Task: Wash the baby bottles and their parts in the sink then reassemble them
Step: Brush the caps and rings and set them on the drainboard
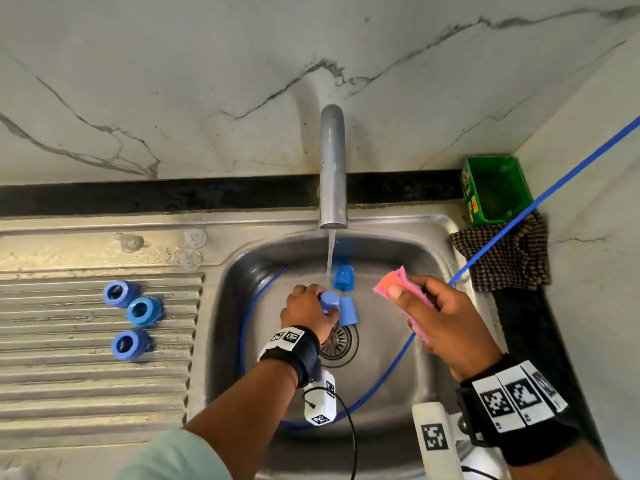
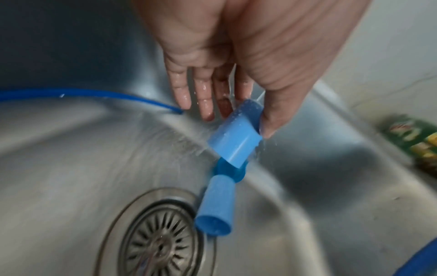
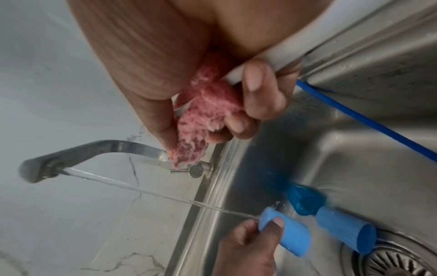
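Green box (image 1: 496, 190), upper right: label print too blurred to read. Steel sink (image 1: 388, 375) set in a ribbed steel surface (image 1: 69, 382) under a marble wall. Centre frame, left hand (image 1: 308, 311) pinches a blue cap (image 1: 329, 301) under the tap (image 1: 333, 168) stream. Right hand (image 1: 446, 327) clamps a pink sponge (image 1: 391, 284). Three blue rings (image 1: 140, 310) lie at left.

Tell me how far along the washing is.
Three rings sit on the drainboard, apparently finished. The left hand rinses a cap under the tap; the right hand holds the sponge. Two caps lie in the sink. No bottles visible; reassembly remains.
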Demonstrator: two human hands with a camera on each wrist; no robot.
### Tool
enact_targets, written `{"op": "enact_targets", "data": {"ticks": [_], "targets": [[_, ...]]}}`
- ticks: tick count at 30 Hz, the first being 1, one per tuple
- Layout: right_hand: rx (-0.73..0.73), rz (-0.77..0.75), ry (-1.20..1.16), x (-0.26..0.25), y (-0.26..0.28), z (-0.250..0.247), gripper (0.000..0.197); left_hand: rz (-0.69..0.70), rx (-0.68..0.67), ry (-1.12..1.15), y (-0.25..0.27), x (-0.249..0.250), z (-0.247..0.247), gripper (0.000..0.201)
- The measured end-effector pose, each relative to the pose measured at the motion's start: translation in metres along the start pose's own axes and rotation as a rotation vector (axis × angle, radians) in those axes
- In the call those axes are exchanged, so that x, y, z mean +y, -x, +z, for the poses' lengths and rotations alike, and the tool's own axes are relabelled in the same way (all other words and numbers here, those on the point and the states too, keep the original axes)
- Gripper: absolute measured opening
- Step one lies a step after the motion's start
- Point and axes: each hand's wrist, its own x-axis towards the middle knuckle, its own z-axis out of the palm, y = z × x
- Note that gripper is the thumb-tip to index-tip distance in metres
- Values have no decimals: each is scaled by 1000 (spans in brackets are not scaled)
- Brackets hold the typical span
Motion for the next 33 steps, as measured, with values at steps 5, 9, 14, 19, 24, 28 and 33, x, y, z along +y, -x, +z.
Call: {"op": "enact_targets", "data": {"ticks": [5, 9, 14, 19, 24, 28, 33], "targets": [[4, -73, -51, -18, 18, 1, 16, 174, 87, 228, 18, 22, -38, 39], [-10, -149, -56, -34, 38, 0, 9, 281, 209, 322, 46, 35, -65, 41], [-4, -196, -71, -43, 63, -2, 11, 382, 310, 383, 75, 37, -85, 43], [-12, -216, -64, -48, 83, -2, 6, 417, 366, 378, 93, 39, -102, 42], [-11, -194, -123, -56, 99, -3, 9, 407, 352, 466, 110, 37, -109, 42], [-27, -183, -125, -51, 109, -2, 12, 168, 14, 1102, 130, 32, -102, 35], [-40, -146, -90, -38, 122, 4, 10, -44, -202, 1548, 151, 21, -100, 43]]}}
